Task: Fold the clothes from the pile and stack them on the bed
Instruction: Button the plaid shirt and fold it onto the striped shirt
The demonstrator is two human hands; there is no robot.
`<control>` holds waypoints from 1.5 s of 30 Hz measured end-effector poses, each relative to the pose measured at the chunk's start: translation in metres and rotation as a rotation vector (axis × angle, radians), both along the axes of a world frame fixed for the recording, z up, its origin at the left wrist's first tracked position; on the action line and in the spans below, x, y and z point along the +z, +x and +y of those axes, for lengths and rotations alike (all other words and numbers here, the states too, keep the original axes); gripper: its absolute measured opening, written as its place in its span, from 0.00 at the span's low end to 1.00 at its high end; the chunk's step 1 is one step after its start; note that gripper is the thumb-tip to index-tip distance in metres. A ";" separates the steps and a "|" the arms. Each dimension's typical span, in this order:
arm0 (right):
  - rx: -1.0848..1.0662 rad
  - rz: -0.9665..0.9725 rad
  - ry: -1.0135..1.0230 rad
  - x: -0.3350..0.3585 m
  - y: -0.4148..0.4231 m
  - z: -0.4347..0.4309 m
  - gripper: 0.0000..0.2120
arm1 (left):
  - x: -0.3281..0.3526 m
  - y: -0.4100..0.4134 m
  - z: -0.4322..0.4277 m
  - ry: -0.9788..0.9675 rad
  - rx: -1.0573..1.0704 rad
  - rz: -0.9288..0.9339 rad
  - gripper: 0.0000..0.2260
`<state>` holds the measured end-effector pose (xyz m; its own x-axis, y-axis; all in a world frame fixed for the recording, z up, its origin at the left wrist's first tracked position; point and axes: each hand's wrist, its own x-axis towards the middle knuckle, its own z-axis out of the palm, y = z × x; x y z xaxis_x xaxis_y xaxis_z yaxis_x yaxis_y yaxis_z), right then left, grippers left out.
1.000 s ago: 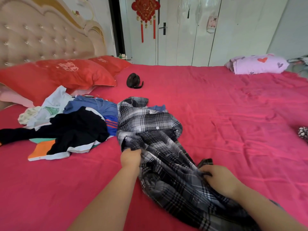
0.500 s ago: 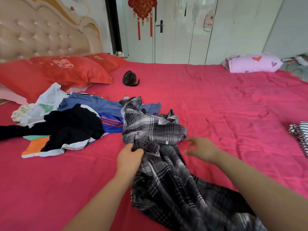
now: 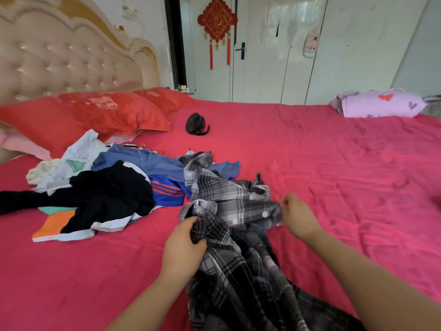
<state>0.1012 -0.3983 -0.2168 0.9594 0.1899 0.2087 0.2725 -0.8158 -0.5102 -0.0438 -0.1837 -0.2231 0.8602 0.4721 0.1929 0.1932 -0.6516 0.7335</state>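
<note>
Gripping the plaid shirt (image 3: 238,283), left hand (image 3: 183,244) hides its fingertips. Right hand (image 3: 298,216) pinches the three o'clock edge.

Bright, soft, even light fills the room, and its source lies outside the frame. The glossy wardrobe doors (image 3: 296,48) carry pale, smeared vertical glare. The red bed sheet (image 3: 346,177) is heavily saturated and looks pinker toward the right, with faint shadows marking its creases. Thin, soft shadows sit under the left hand (image 3: 183,244) and right hand (image 3: 299,216). The plaid shirt (image 3: 238,204) reads sharp at centre, while the black garment (image 3: 107,194) is crushed almost featureless. Wide-angle distortion bows the headboard (image 3: 59,60) at left and tilts the door lines at right. The right forearm (image 3: 381,280) looks stretched and soft near the bottom edge.
</note>
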 end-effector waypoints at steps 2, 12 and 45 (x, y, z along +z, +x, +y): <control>-0.088 -0.107 0.165 0.025 -0.013 -0.031 0.04 | 0.012 0.003 -0.006 0.057 -0.025 -0.075 0.23; -0.235 -0.665 0.370 0.133 -0.164 -0.176 0.07 | 0.082 0.030 -0.094 0.199 -0.302 -0.331 0.22; -0.321 -0.021 0.984 0.084 -0.003 -0.109 0.08 | 0.120 0.105 -0.131 0.398 -0.127 -0.443 0.13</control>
